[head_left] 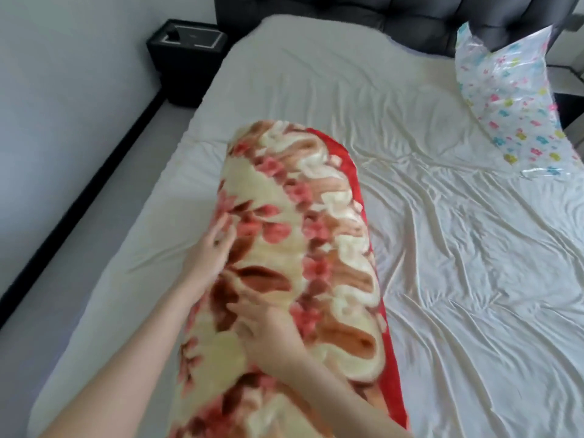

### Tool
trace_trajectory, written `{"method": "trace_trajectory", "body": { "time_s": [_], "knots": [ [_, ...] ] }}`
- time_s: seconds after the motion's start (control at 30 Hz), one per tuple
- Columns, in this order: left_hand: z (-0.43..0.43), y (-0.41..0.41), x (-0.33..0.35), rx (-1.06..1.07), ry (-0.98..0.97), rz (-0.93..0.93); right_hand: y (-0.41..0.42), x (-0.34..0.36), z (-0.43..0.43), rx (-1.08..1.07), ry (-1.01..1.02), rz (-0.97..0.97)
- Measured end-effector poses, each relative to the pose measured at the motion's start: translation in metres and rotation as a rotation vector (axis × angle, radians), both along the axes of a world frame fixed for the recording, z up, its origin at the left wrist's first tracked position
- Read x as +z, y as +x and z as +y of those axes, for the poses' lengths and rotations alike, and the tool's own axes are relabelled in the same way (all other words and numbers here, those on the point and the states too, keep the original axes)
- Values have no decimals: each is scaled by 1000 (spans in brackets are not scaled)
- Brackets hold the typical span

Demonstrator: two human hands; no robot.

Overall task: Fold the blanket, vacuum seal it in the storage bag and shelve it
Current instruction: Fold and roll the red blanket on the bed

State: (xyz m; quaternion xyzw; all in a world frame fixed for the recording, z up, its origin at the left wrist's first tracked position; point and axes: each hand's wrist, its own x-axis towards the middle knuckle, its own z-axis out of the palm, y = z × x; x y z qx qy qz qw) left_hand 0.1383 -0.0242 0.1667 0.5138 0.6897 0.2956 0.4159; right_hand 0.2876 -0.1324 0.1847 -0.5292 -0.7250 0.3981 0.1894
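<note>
A thick floral blanket (316, 216), cream with pink flowers and a red edge, lies folded into a long narrow strip on the left half of the bed (458, 263). My left hand (210, 248) presses flat against the strip's left side with straight fingers. My right hand (268, 330) rests on top of the strip nearer to me, fingers spread on the fabric. A clear storage bag (512, 99) printed with coloured flowers lies at the bed's far right corner, apart from both hands.
A white wrinkled sheet covers the bed. A dark padded headboard (395, 17) stands behind it. A black bedside unit (186, 58) sits by the wall at the far left. Grey floor runs along the bed's left side.
</note>
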Motion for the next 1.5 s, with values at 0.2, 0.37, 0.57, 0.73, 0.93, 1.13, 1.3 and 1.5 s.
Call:
{"method": "trace_trajectory", "body": {
  "time_s": [0.2,0.37,0.57,0.73,0.93,1.13,1.3,1.5],
  "knots": [
    [7,3,-47,-152,-361,601,84,-45,54,-476,69,-374],
    [18,-37,-55,-65,-214,726,43,-95,66,-390,-121,-461],
    [85,-10,-31,-315,191,956,47,-59,147,-433,173,-440],
    [147,-3,-70,-321,86,1006,8,-85,254,-317,275,-594],
    [135,-11,-150,-347,139,1029,-5,-171,226,-300,328,-733],
    [176,-12,-196,-324,196,941,-6,-216,262,-350,343,-784],
    [192,-7,-201,-358,266,923,-4,-231,263,-349,314,-811],
    [284,-1,-160,-269,253,909,-2,-144,302,-380,309,-582]
  ]
}}
